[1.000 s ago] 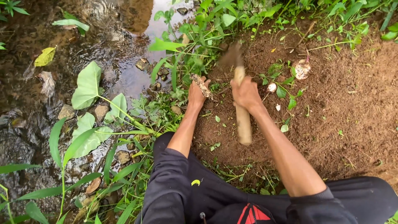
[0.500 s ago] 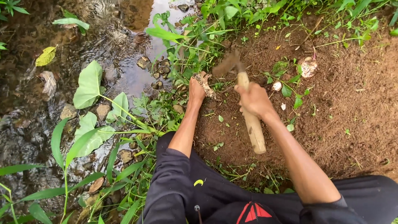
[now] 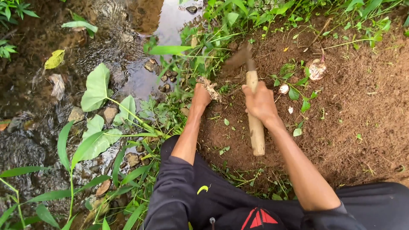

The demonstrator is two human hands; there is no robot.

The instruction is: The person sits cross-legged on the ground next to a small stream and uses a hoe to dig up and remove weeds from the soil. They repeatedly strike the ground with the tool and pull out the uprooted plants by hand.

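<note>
Now the right hand (image 3: 260, 103), its grip closed around the wooden-handled hoe (image 3: 254, 123), has swung the blade farther left toward the grass; the left hand (image 3: 201, 94) clutches a rooty clump (image 3: 209, 87) on the soil (image 3: 362, 106).

The hoe blade (image 3: 239, 59) is blurred; its edge is indistinct.

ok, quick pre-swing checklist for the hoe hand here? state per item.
1. Right hand closed around the wooden handle: ok.
2. Hoe blade position: raised above the soil, blurred; exact angle cannot tell.
3. Left hand out of the blade's path: not ok, it grips a root clump close beside the blade.
4. Pale tubers away from the strike spot: ok, off to the side.
5. Footing near the stream: cannot tell.
</note>
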